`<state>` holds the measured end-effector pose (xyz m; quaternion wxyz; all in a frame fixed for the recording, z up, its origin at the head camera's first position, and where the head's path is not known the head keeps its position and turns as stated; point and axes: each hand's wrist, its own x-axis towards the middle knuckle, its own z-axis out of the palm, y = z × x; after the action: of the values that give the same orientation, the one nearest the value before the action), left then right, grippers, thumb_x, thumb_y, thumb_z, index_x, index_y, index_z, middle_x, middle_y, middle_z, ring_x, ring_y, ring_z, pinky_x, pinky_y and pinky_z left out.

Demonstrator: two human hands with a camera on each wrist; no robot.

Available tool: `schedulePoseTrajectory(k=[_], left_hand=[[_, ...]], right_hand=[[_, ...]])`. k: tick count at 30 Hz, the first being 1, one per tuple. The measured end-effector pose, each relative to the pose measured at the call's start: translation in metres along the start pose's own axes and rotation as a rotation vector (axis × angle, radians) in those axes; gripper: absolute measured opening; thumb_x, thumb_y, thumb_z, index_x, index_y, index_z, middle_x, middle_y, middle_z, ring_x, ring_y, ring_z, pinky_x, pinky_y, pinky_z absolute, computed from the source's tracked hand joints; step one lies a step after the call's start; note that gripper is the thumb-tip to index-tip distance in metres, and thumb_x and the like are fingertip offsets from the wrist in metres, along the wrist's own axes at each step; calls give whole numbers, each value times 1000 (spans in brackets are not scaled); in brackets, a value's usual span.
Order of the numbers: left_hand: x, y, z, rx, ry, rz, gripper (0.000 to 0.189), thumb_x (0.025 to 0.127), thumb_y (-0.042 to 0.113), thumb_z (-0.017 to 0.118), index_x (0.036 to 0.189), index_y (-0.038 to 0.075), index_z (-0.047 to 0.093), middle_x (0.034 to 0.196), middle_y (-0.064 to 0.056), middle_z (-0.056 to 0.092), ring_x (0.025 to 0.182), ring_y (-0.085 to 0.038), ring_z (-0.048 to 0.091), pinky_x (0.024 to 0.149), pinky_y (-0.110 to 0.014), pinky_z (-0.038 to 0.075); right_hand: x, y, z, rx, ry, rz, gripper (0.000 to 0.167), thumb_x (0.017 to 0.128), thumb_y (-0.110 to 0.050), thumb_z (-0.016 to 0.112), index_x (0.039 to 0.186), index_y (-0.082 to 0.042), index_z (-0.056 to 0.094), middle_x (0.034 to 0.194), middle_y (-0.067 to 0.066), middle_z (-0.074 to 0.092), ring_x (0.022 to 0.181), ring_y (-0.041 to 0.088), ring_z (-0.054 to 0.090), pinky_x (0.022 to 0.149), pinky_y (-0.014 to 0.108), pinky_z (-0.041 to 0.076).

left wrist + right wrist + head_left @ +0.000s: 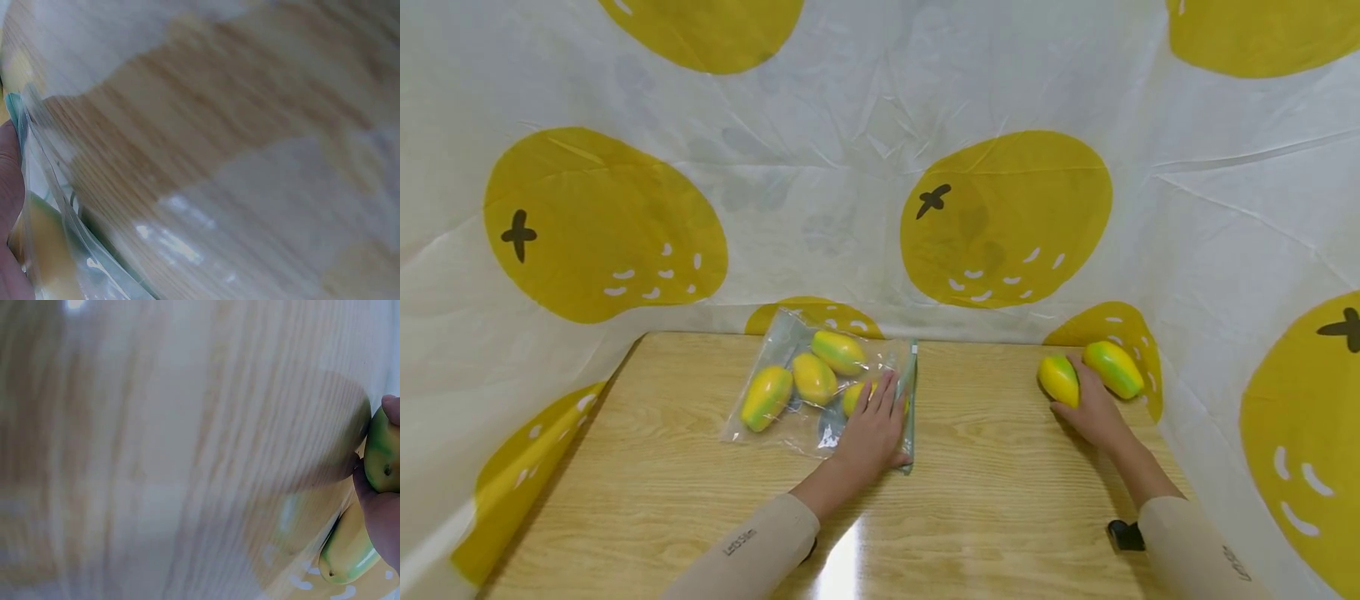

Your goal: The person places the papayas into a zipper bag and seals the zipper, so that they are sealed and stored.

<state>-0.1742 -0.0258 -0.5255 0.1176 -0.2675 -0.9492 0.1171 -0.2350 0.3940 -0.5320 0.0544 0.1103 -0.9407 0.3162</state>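
On the left of the table lies a clear zip bag (805, 425) with several yellow-green mangoes (767, 398) inside, its zip edge facing right. My left hand (872, 425) rests on the bag near that edge, fingers stretched over one mango (852, 398) that it partly covers. In the left wrist view the thumb (9, 181) lies against the bag's edge (56, 181). At the back right my right hand (1093, 408) grips a loose mango (1058, 380) between thumb and fingers. A second loose mango (1112, 369) lies just right of that hand.
A cloth (820, 208) printed with big yellow fruits hangs behind and at both sides of the wooden table (977, 467). A small black object (1125, 536) shows beside the right sleeve (1187, 542).
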Motion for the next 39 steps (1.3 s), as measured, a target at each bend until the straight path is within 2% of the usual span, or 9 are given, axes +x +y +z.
schedulePoseTrajectory(k=[8, 11, 16, 20, 24, 33, 39], left_hand=[[2, 1, 1, -10, 2, -4, 125, 75, 84, 64, 163, 3, 26, 171, -23, 16, 161, -34, 12, 129, -50, 21], [2, 1, 1, -3, 2, -2, 125, 76, 84, 64, 163, 3, 26, 171, -23, 15, 161, -34, 12, 129, -50, 21], [2, 2, 0, 4, 1, -1, 124, 76, 84, 63, 163, 3, 27, 171, -23, 15, 161, -34, 11, 129, -50, 21], [2, 2, 0, 1, -11, -5, 123, 76, 84, 63, 163, 4, 26, 171, -23, 14, 161, -34, 10, 129, -51, 20], [2, 1, 1, 4, -21, -4, 124, 77, 84, 62, 164, 4, 24, 172, -23, 14, 161, -34, 9, 129, -50, 20], [1, 0, 2, 26, -6, 3, 124, 78, 84, 60, 163, 3, 24, 171, -23, 15, 161, -35, 9, 128, -51, 22], [1, 1, 3, -5, 14, -5, 125, 77, 83, 64, 163, 2, 24, 171, -23, 14, 161, -34, 11, 129, -50, 22]], right_hand=[[-3, -2, -1, 46, -15, 28, 99, 93, -16, 77, 158, 12, 8, 157, 44, 19, 141, 63, 26, 112, 76, 24], [-4, -7, -3, 44, -3, 3, 97, 93, -18, 78, 157, 13, 12, 154, 44, 24, 137, 61, 31, 108, 75, 28], [-2, -23, -3, -4, 25, -87, 90, 89, -11, 80, 153, 16, 22, 144, 44, 35, 128, 57, 38, 100, 71, 34], [1, -40, -3, -11, 17, -122, 90, 87, -9, 82, 152, 15, 25, 143, 43, 37, 127, 56, 40, 99, 70, 35], [4, -56, 0, 7, -14, -145, 90, 87, -9, 81, 153, 16, 25, 146, 43, 37, 130, 57, 41, 102, 71, 35], [8, -87, 16, 45, -154, -123, 87, 95, -18, 76, 157, 10, 21, 154, 36, 37, 135, 51, 44, 110, 68, 36], [11, -97, 27, 60, -181, -133, 83, 95, -17, 75, 156, 8, 24, 151, 35, 42, 132, 49, 49, 108, 67, 40]])
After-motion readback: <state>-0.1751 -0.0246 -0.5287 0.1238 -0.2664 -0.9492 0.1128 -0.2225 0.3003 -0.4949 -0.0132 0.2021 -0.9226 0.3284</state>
